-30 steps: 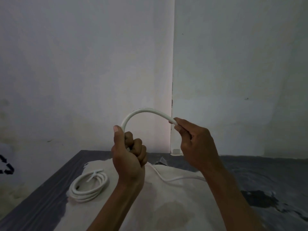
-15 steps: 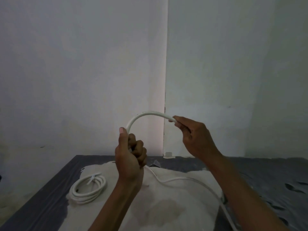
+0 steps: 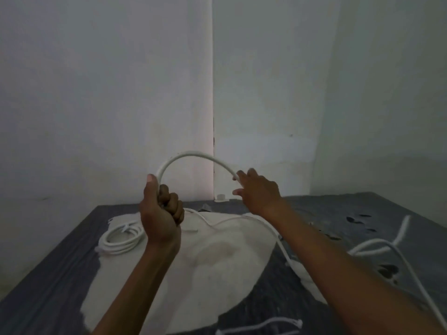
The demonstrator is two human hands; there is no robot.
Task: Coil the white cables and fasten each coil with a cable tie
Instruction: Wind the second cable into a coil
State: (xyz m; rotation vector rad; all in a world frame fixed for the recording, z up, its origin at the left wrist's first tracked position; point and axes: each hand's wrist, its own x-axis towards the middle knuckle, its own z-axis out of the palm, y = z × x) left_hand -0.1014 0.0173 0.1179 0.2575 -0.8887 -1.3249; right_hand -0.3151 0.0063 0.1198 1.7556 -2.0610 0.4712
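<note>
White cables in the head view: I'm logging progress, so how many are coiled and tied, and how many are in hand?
Tied coil: 1
Cable gripped by the left hand: 1
Total: 2
Loose strands at the right are too blurred to count.

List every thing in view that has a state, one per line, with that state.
Left hand: fist gripping the white cable.
Right hand: fingers on the cable's arch; grip unclear.
Thick white cable: arched between both hands, its tail trailing loose over the cloth.
Coiled white cable: wound, tied, lying flat on the cloth's left edge.
Pale cloth: spread on the dark surface.
Loose white cables: uncoiled, at right.
</note>
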